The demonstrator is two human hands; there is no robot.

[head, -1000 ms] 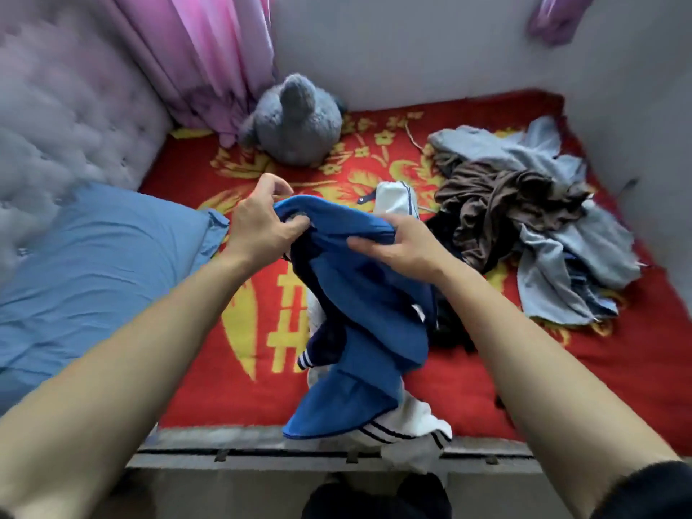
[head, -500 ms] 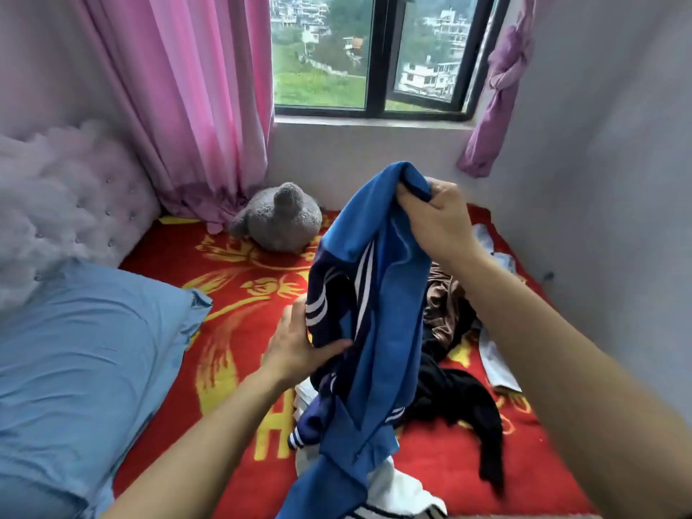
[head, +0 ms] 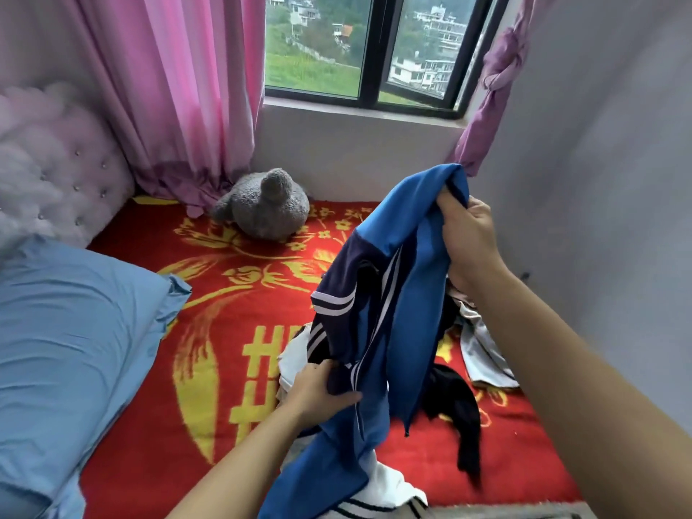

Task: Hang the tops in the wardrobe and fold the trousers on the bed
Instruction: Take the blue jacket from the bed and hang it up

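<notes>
A blue and navy garment (head: 389, 294) with white stripes hangs in the air over the bed (head: 232, 361). My right hand (head: 468, 237) grips its top edge, held high on the right. Lower down, my left hand (head: 318, 391) pinches a navy striped part of the same garment. A white part of it (head: 389, 485) trails onto the bed's front edge. Behind it lie a black garment (head: 457, 406) and a grey one (head: 483, 354), partly hidden by my right arm.
A blue pillow (head: 71, 342) lies at the left by a tufted headboard (head: 48, 174). A grey plush toy (head: 262, 207) sits at the back under pink curtains (head: 176, 88) and a window (head: 367, 50). A grey wall (head: 599, 162) closes the right side.
My right hand has shifted rightward with the garment's top edge. My left hand has slid down the hanging cloth to a lower grip. The view has tilted up slightly.
</notes>
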